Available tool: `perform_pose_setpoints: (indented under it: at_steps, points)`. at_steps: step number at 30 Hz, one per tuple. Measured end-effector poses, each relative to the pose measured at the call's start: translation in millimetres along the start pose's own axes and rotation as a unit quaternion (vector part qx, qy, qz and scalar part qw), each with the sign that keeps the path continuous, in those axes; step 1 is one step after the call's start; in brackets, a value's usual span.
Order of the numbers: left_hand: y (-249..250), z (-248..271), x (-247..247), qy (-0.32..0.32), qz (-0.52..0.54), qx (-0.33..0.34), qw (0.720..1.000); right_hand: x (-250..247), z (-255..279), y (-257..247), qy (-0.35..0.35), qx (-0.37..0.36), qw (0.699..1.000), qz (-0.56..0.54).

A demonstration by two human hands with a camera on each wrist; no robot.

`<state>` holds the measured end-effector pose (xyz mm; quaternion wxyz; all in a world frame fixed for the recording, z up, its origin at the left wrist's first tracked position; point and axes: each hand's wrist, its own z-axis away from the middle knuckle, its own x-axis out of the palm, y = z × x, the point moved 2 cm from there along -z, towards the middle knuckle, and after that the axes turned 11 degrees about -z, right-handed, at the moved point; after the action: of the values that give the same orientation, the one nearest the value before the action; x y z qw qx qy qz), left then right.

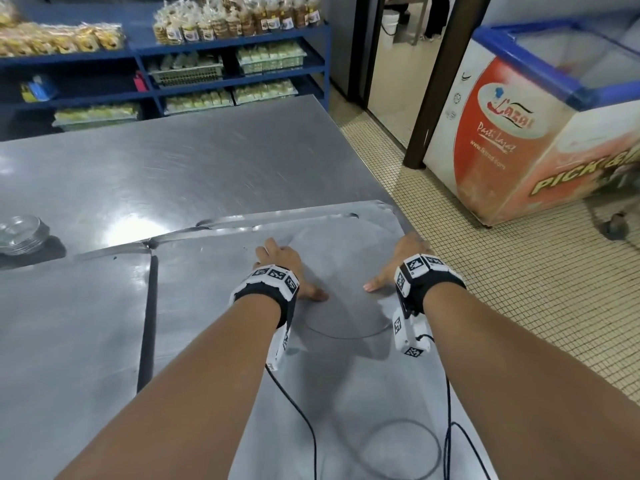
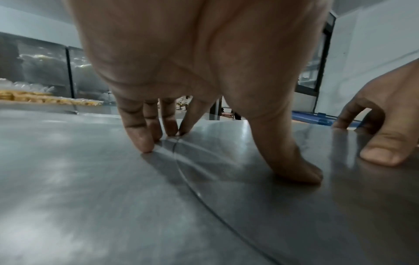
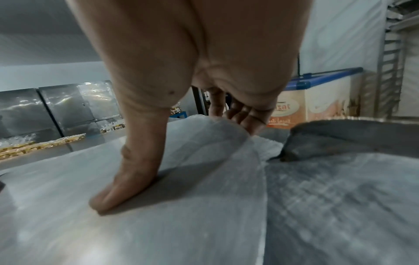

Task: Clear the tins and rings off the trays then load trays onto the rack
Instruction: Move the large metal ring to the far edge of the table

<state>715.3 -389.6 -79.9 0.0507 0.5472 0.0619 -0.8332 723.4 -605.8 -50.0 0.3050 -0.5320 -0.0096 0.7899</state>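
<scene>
A thin round metal disc [image 1: 346, 268] lies on the right-hand tray [image 1: 207, 268] near the table's front right corner. My left hand [image 1: 291, 271] is at the disc's left rim. Its straight fingertips [image 2: 145, 143] touch the tray where the rim runs, and its thumb [image 2: 294, 168] presses on the disc [image 2: 272, 224]. My right hand [image 1: 394, 261] holds the right rim: its thumb [image 3: 127, 179] lies flat on the disc [image 3: 181, 206] and its fingers [image 3: 244, 116] curl over the far edge, which stands a little above the tray [image 3: 340, 197].
A second tray [image 1: 69, 323] lies to the left, edge to edge with the first. A stack of tins [image 1: 20, 233] sits at the table's far left. A chest freezer [image 1: 519, 133] stands on the tiled floor to the right, with a tray rack [image 3: 392, 53] beside it. Blue shelves [image 1: 225, 81] line the back.
</scene>
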Motion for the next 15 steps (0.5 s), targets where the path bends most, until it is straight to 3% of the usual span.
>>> perform_pose_setpoints:
  at_steps: [7,10,15]
  points:
    - [-4,20,-7,-0.003,0.189,-0.067,0.98,-4,35,1,0.035,0.006,0.999,-0.03]
    - [-20,29,-11,0.051,0.272,-0.053,0.96,-12,55,-5,0.068,-0.01,0.995,-0.067]
    - [-46,67,-34,0.136,0.306,-0.043,0.941,-23,100,-21,0.092,-0.027,0.989,-0.11]
